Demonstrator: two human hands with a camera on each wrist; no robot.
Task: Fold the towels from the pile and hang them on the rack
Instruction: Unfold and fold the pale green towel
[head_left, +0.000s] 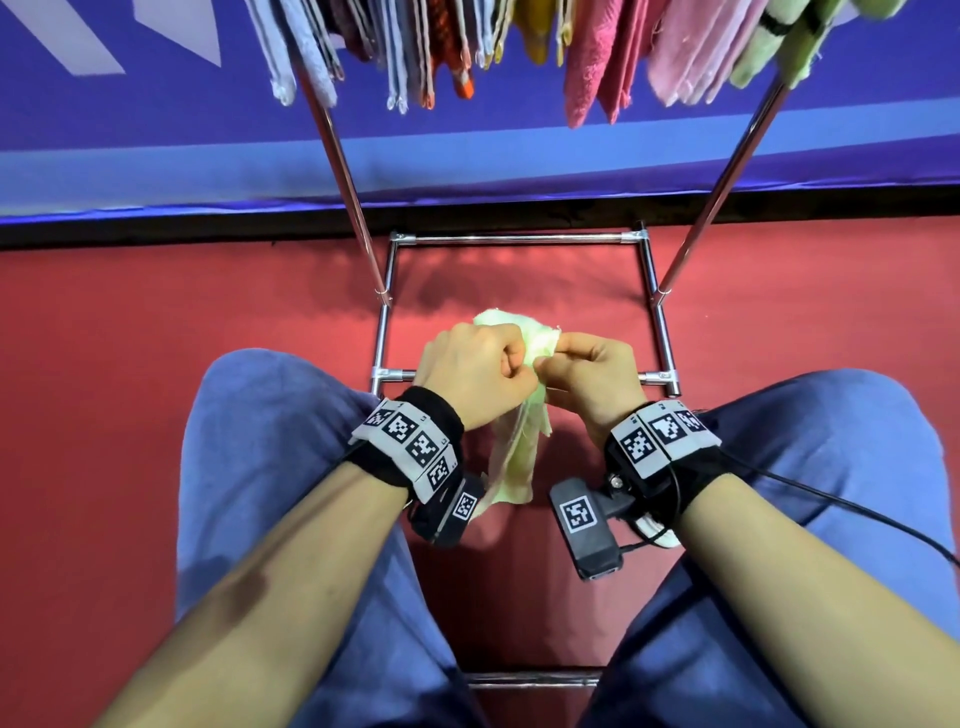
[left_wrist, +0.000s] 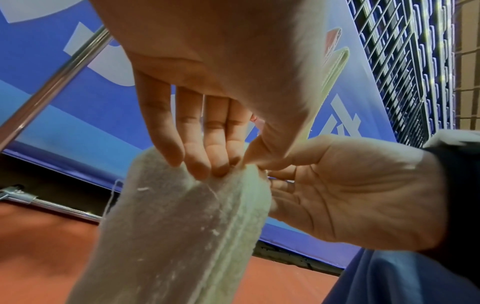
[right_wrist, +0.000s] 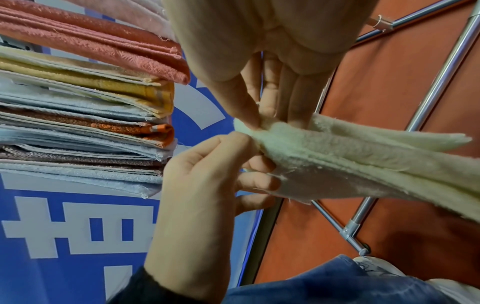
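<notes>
Pale green terry is what I hold: a small towel (head_left: 511, 447) bunched between my two hands at the centre of the head view, its loose length hanging down between my knees in blue trousers (head_left: 270, 447). My left hand (head_left: 470, 376) is curled tight on the towel's top edge, and in the left wrist view its fingertips (left_wrist: 197, 166) pinch the fabric against the thumb. My right hand (head_left: 592, 376) pinches the same edge just beside it, thumb and fingers closed on the cloth, the two hands almost touching. The towel's free edges are frayed, with a thread loose at the left side in the left wrist view. Below the hands lies the red floor (head_left: 130, 364), open on both sides of my legs, and the rack (head_left: 519, 239) stands right in front of me, its chrome base bars framing a square around the hands and its two uprights slanting up to either side. Along the top of the head view the hung towels (head_left: 597, 62) crowd the rail edge to edge: white, orange, yellow, pink, and green at the upper right. Behind the rack a blue banner (head_left: 156, 130) carries large white characters, seen only in part in the right wrist view at lower left; I cannot read them. Black wrist bands (head_left: 410, 441) bear square black-and-white code tags.
</notes>
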